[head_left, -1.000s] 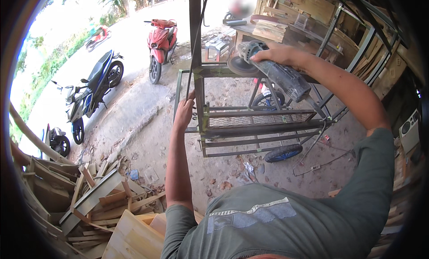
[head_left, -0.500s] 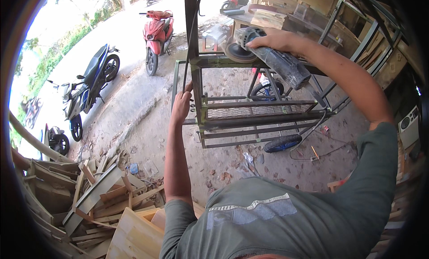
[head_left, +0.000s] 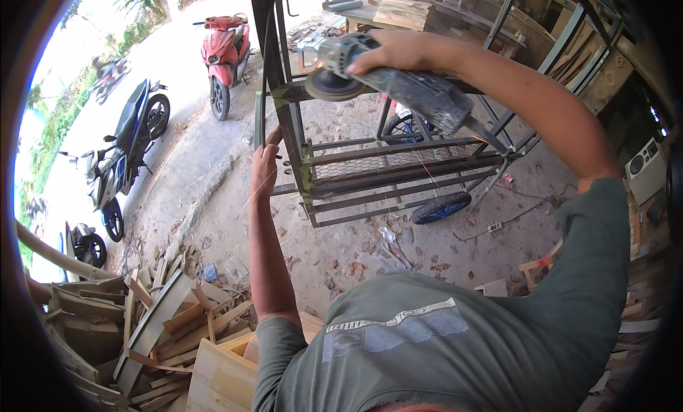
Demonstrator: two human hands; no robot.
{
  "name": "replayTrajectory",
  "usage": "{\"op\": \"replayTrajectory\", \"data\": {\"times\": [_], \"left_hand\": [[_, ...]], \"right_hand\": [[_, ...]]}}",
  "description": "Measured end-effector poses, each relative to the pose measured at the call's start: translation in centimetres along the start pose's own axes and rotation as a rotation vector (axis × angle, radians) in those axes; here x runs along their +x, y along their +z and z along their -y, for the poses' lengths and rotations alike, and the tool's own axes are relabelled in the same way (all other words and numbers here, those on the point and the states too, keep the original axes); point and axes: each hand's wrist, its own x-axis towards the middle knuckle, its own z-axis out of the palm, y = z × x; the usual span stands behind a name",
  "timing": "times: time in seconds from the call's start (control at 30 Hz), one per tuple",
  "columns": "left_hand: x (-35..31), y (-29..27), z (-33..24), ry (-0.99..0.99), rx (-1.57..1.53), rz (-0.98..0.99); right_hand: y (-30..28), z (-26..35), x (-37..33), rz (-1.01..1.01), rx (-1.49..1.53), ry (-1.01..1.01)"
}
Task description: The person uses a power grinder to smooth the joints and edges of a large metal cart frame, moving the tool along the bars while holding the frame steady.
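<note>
My right hand (head_left: 388, 53) is wrapped round the head end of a dusty grey angle grinder (head_left: 430, 104). Its round disc (head_left: 333, 86) meets the top rail of a dark metal frame (head_left: 338, 191) beside the corner post, and thin sparks streak downward. Below that corner, my left hand (head_left: 264, 168) is closed round a slim upright part of the frame; its fingertips are partly hidden. The frame has greenish patches at its joints, a mesh shelf low down and a wheel (head_left: 441, 208) with a blue hub.
Scrap wood (head_left: 178, 326) lies piled at the lower left. A power cord (head_left: 491, 230) runs over the leaf-strewn ground at right. A red scooter (head_left: 226, 49) and a blue-and-white motorbike (head_left: 124, 156) stand beyond. A workbench with boards (head_left: 402, 13) is at the back.
The grinder has moved left along the top rail to near the corner post, my right hand with it. Sparks now show. The whole view has shifted slightly; my left hand keeps its hold.
</note>
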Motion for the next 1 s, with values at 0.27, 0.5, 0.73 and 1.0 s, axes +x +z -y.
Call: {"op": "replayTrajectory", "data": {"times": [0.27, 0.5, 0.73, 1.0], "left_hand": [[0.7, -0.2, 2.4, 0.082, 0.086, -0.031], [0.4, 0.4, 0.4, 0.112, 0.139, -0.01], [-0.5, 0.7, -6.4, -0.012, -0.136, 0.081], [-0.1, 0.1, -4.4, 0.122, 0.045, 0.061]], "right_hand": [[-3.2, -8.5, -4.4, -0.181, -0.054, 0.07], [-1.3, -6.6, -0.7, -0.112, 0.129, 0.144], [-1.7, -4.3, -1.9, -0.05, 0.091, 0.13], [-1.7, -10.2, -6.3, -0.246, 0.254, 0.119]]}}
